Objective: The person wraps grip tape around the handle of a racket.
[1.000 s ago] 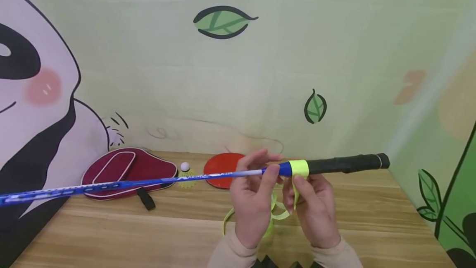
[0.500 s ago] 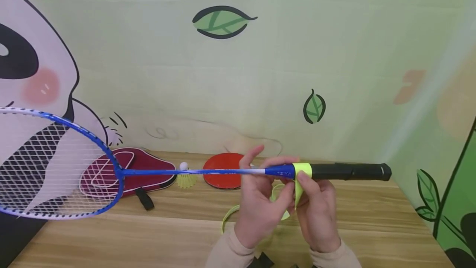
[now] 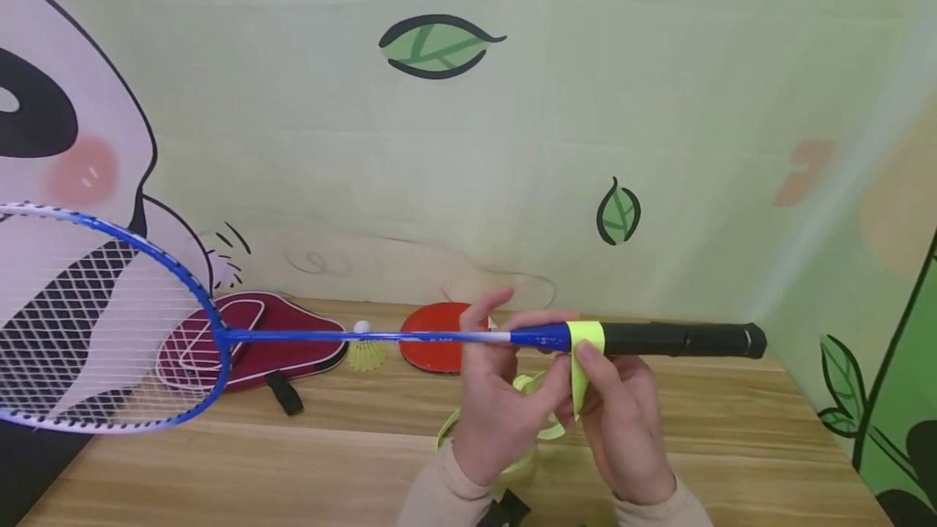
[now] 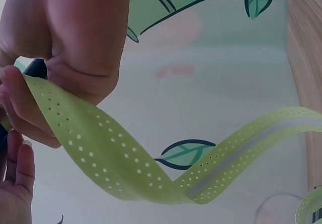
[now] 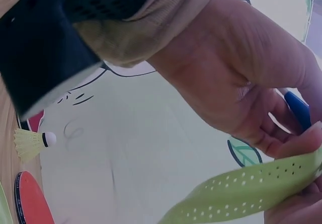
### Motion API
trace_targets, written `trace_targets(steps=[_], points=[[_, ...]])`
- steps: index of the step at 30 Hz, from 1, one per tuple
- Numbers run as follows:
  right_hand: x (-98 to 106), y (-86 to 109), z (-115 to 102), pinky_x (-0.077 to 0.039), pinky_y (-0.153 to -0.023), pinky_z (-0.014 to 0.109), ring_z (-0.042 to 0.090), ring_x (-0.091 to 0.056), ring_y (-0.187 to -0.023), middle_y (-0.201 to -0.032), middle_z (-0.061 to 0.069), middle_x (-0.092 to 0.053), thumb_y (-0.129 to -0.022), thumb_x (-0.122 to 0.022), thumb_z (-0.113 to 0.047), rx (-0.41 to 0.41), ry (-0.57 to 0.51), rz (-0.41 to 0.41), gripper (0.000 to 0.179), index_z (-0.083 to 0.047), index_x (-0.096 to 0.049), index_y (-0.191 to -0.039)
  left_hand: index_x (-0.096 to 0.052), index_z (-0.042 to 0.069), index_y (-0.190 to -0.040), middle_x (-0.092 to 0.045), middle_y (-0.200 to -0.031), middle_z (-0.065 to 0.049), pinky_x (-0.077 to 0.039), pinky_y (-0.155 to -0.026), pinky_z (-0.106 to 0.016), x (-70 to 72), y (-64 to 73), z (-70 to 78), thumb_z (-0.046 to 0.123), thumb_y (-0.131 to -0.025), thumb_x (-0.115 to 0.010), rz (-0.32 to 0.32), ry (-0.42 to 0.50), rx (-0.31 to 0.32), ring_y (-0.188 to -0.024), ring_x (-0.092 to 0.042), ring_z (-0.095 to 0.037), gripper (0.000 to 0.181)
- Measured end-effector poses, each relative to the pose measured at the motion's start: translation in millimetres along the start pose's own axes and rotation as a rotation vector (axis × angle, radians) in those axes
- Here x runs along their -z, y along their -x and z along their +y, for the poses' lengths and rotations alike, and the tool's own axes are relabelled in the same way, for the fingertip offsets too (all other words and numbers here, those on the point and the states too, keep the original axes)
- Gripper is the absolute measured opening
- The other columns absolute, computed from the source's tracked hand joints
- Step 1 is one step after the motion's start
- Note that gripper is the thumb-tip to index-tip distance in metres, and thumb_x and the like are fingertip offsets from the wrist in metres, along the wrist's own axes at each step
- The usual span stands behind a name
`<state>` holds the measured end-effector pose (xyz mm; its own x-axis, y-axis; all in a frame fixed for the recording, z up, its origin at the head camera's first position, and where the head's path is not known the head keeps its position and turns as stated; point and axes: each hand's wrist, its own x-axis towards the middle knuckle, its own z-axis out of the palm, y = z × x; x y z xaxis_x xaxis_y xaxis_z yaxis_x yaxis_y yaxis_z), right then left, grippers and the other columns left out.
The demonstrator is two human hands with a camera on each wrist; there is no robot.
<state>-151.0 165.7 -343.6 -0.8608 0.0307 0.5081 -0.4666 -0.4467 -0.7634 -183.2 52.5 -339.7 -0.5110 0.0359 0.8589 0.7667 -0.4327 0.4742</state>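
A blue and white badminton racket (image 3: 307, 335) lies level across the head view, its strings facing me and the head cut off at left. One band of neon yellow perforated overgrip tape (image 3: 586, 334) circles the top of its black handle (image 3: 659, 339), beside the blue cone. My left hand (image 3: 494, 413) holds the racket at the cone, fingers behind, thumb low by the tape, index finger raised. The right hand (image 3: 629, 429) holds the handle, its thumb pressing the tape. Loose overgrip tape (image 4: 110, 148) hangs twisted from between the hands in the left wrist view.
Behind on the wooden table (image 3: 293, 446) lie a maroon racket case (image 3: 289, 328) with a black strap, a yellow shuttlecock (image 3: 366, 354) and a red table tennis bat (image 3: 432, 360). A printed backdrop (image 3: 293, 145) rises at the table's back edge.
The racket has rolled from edge-on to strings facing me. My left thumb has gone from the cone down beside the hanging tape. In the last half second the racket shifts slightly left.
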Motion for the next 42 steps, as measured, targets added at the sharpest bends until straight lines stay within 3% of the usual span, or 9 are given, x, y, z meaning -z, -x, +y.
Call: trace_targets(steps=[2,4,11,18,24,30,34,38,42], points=[[1,0.2,1,-0.038,-0.04,0.029,0.011,-0.053,-0.05,-0.065,0.003,-0.063,-0.102,-0.035,0.002,0.007,-0.008,-0.039,0.032,0.001,-0.064,-0.089,-0.023,-0.005,-0.133,-0.065,-0.106,-0.027,-0.053,-0.088,-0.036,1.4,-1.5,1.1,-0.016,-0.081,-0.063,0.008,-0.026,-0.017,-0.091,-0.068,-0.031,0.066],[1,0.6,1,-0.038,-0.04,0.029,0.012,-0.053,-0.052,-0.067,0.003,-0.063,-0.102,-0.034,0.003,0.015,-0.014,-0.07,0.03,0.0,-0.062,-0.093,-0.024,-0.007,-0.131,-0.065,-0.105,-0.027,-0.052,-0.09,-0.036,2.4,-2.5,2.0,-0.016,-0.081,-0.063,0.013,-0.026,-0.035,-0.092,-0.068,-0.03,0.065],[-3,2.6,-1,-0.041,-0.042,0.024,0.009,-0.056,-0.054,-0.069,0.0,-0.064,-0.1,-0.034,0.003,0.01,0.0,-0.095,0.029,-0.003,-0.062,-0.105,-0.027,-0.012,-0.124,-0.065,-0.1,-0.028,-0.053,-0.088,-0.036,5.1,-2.9,1.6,-0.015,-0.08,-0.064,0.051,-0.029,-0.044,-0.089,-0.067,-0.027,0.058],[-7,3.9,1,-0.031,-0.036,0.026,0.007,-0.05,-0.051,-0.067,-0.002,-0.06,-0.096,-0.04,0.009,0.012,0.012,-0.032,0.033,-0.007,-0.053,-0.122,-0.033,-0.011,-0.118,-0.065,-0.098,-0.03,-0.053,-0.087,-0.033,6.9,-0.5,2.0,-0.01,-0.083,-0.065,0.145,-0.031,-0.02,-0.089,-0.068,-0.021,0.047],[-2,4.0,5,-0.023,-0.034,0.028,0.013,-0.041,-0.049,-0.076,-0.001,-0.06,-0.093,-0.035,0.016,0.107,-0.048,-0.064,0.049,-0.001,-0.05,-0.137,-0.037,-0.009,-0.117,-0.063,-0.092,-0.029,-0.054,-0.084,-0.031,5.2,0.1,2.6,-0.001,-0.087,-0.067,0.141,0.009,0.011,-0.085,-0.066,-0.018,0.043],[1,2.3,9,-0.02,-0.032,0.03,0.018,-0.034,-0.046,-0.068,0.001,-0.06,-0.091,-0.033,0.019,0.198,-0.109,-0.088,0.042,0.004,-0.062,-0.117,-0.041,-0.008,-0.114,-0.059,-0.081,-0.026,-0.055,-0.082,-0.034,2.3,1.4,2.7,0.004,-0.089,-0.068,0.152,0.015,0.035,-0.077,-0.065,-0.015,0.038],[-1,1.2,11,-0.019,-0.031,0.03,0.019,-0.033,-0.043,-0.061,0.003,-0.058,-0.09,-0.033,0.019,0.239,-0.119,-0.048,0.034,0.004,-0.063,-0.099,-0.037,-0.01,-0.116,-0.062,-0.091,-0.028,-0.051,-0.091,-0.037,0.4,2.9,2.8,0.004,-0.091,-0.066,0.131,0.039,0.049,-0.086,-0.066,-0.017,0.041],[-4,1.4,11,-0.018,-0.03,0.031,0.018,-0.034,-0.041,-0.057,0.003,-0.056,-0.09,-0.035,0.016,0.247,-0.095,0.021,0.029,0.004,-0.062,-0.091,-0.023,-0.014,-0.123,-0.059,-0.112,-0.034,-0.043,-0.1,-0.042,-2.6,1.5,1.9,-0.006,-0.089,-0.061,0.058,0.093,-0.011,-0.105,-0.06,-0.031,0.051],[-6,1.6,7,-0.02,-0.03,0.03,0.012,-0.041,-0.041,-0.056,0.001,-0.055,-0.093,-0.039,0.012,0.195,-0.038,0.082,0.023,0.001,-0.06,-0.09,-0.018,-0.015,-0.127,-0.058,-0.115,-0.036,-0.043,-0.102,-0.043,-3.9,-1.1,1.2,-0.012,-0.09,-0.057,0.009,0.105,-0.063,-0.108,-0.061,-0.036,0.054]])
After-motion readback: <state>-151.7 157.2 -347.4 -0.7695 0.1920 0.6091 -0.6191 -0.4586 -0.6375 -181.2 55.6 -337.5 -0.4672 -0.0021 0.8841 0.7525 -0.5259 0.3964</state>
